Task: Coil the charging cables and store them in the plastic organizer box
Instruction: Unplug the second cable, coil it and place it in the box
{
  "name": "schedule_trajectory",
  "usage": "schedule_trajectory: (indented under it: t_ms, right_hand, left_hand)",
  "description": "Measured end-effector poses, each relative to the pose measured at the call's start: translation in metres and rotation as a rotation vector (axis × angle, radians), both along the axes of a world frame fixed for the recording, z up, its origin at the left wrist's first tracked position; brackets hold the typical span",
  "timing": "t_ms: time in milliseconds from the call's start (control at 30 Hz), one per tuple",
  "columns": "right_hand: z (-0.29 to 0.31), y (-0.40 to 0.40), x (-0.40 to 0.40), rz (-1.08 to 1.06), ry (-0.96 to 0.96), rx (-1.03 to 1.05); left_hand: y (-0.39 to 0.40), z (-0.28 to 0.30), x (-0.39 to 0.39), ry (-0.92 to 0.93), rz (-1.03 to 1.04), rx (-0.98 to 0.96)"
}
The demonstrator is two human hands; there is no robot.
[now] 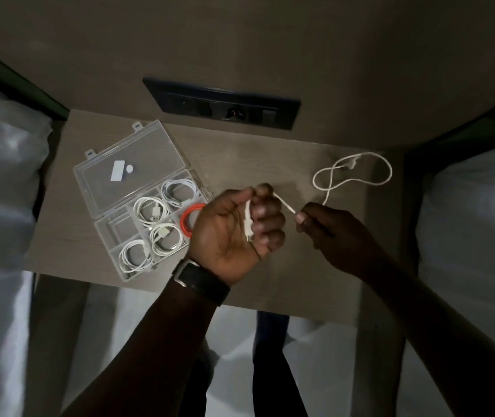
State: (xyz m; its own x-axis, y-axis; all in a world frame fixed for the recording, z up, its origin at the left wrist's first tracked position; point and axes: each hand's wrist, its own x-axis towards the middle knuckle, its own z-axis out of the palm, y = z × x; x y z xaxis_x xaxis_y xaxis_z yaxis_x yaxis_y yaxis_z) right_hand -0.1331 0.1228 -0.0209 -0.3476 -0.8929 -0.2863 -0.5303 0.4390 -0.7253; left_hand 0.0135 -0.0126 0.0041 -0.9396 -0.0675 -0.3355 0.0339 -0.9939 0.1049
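A clear plastic organizer box (110, 233) lies open on the left of a small wooden table (270, 164), its lid (126, 173) folded back. Several compartments hold coiled white cables (151, 210), and an orange coiled cable (190, 216) sits at the box's right edge, partly hidden by my wrist. My left hand (237, 230), palm up, is closed around the plug end of a white cable (357, 177). My right hand (324, 227) pinches the same cable a short way along. The rest of that cable lies in a loose loop on the table to the right.
A dark socket panel (222, 103) is set in the wall behind the table. White bedding (2, 188) flanks the table on the left and more white bedding (475, 224) on the right. A dark watch (201, 279) is on my left wrist.
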Motion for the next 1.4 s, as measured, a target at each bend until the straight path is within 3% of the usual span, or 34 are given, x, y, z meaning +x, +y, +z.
schedule_trajectory:
  t_ms: [200, 300, 400, 500, 567, 667, 767, 833, 933, 1000, 1067, 1133, 1200, 1300, 1400]
  right_hand:
    - [0.006, 0.012, 0.011, 0.248, 0.056, 0.032]
    - [0.015, 0.018, 0.020, 0.366, -0.005, 0.072]
    - [0.040, 0.014, 0.022, 0.406, -0.040, -0.015]
    - [0.063, -0.004, 0.002, 0.289, 0.159, -0.146]
    - [0.068, -0.016, -0.014, 0.150, 0.213, -0.244]
    - [0.060, -0.030, -0.024, -0.119, 0.148, -0.306]
    - [0.040, -0.034, -0.017, -0.251, 0.081, -0.259]
    - [0.026, -0.030, -0.002, -0.263, 0.018, -0.174]
    - [0.013, -0.013, 0.028, -0.052, -0.070, -0.069]
    - [0.011, 0.004, 0.046, 0.097, -0.134, 0.002]
    - [0.015, 0.020, 0.054, 0.189, -0.143, 0.034]
    - [0.029, 0.026, 0.049, 0.210, -0.131, 0.012]
    - [0.047, 0.023, 0.032, 0.136, -0.055, -0.075]
    - [0.069, 0.007, 0.000, 0.003, 0.120, -0.316]
    - [0.070, -0.013, -0.016, -0.182, 0.043, -0.383]
  left_hand:
    - [-0.031, 0.002, 0.004, -0.143, 0.404, -0.074]
    - [-0.037, -0.002, 0.001, -0.244, 0.463, -0.310]
    - [-0.026, -0.010, -0.001, -0.473, 0.287, -0.872]
    - [-0.001, -0.011, 0.000, -0.439, -0.069, -1.189]
    - [0.014, -0.007, 0.000, -0.433, -0.165, -1.095]
    - [0.018, 0.004, -0.005, -0.346, -0.152, -0.679]
    - [0.009, 0.020, -0.011, -0.145, -0.155, -0.273]
    - [0.004, 0.028, -0.014, -0.030, -0.042, -0.107]
    - [-0.014, 0.036, -0.014, -0.009, 0.276, -0.019]
    - [-0.033, 0.037, -0.010, -0.093, 0.485, -0.081]
    - [-0.049, 0.035, -0.005, -0.293, 0.551, -0.400]
    - [-0.050, 0.031, -0.001, -0.548, 0.411, -0.879]
    - [-0.036, 0.026, 0.004, -0.604, 0.150, -1.136]
    - [-0.002, 0.021, 0.009, -0.502, -0.178, -1.130]
    - [0.023, 0.024, 0.010, -0.394, -0.266, -0.920]
